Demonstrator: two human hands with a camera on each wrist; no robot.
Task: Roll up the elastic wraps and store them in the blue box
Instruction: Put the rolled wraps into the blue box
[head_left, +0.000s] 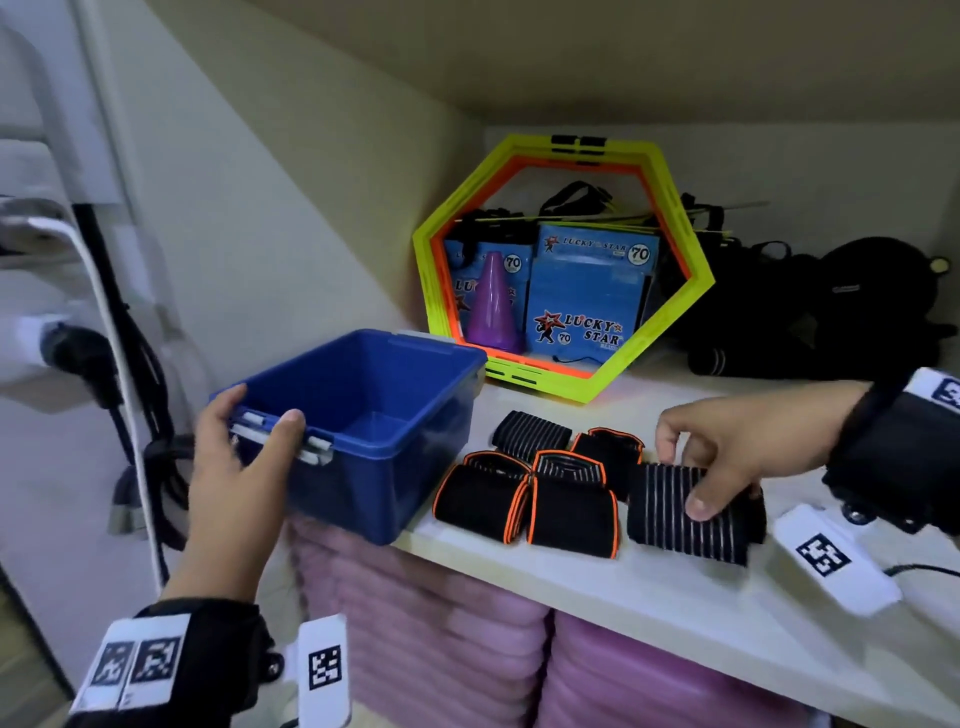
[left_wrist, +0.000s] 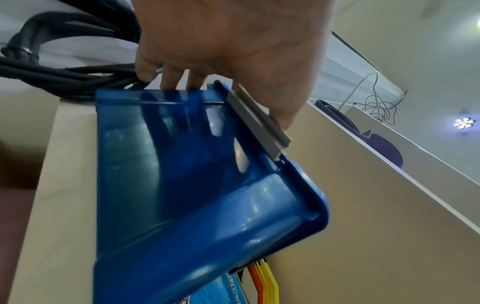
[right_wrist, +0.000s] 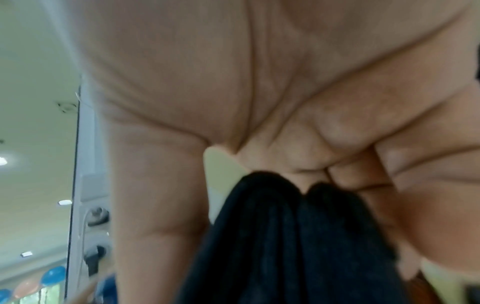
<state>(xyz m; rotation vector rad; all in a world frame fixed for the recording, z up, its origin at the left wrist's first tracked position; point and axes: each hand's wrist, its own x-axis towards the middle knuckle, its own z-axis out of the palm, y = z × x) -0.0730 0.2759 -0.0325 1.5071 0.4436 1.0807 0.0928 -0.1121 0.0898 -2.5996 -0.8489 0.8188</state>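
Note:
The blue box (head_left: 395, 467) stands empty at the shelf's left front corner, partly past the edge. My left hand (head_left: 244, 447) grips its near rim at the grey latch (left_wrist: 259, 123), thumb inside, fingers under the rim. Several rolled black wraps lie to the right of the box: two with orange edges (head_left: 480, 499) in front, more behind. My right hand (head_left: 722, 462) grips a black wrap with thin white stripes (head_left: 675, 519) on the shelf, thumb on its front, fingers behind. The right wrist view shows the dark wrap (right_wrist: 298, 246) between thumb and fingers.
Behind the wraps stand yellow and orange hexagon rings (head_left: 566, 265) with blue Lucky Star packs (head_left: 587, 291) and a purple cone (head_left: 493, 306). Black gear (head_left: 810, 312) fills the back right. Pink mats (head_left: 441, 634) sit under the shelf (head_left: 675, 597). Black cables (head_left: 145, 415) hang at left.

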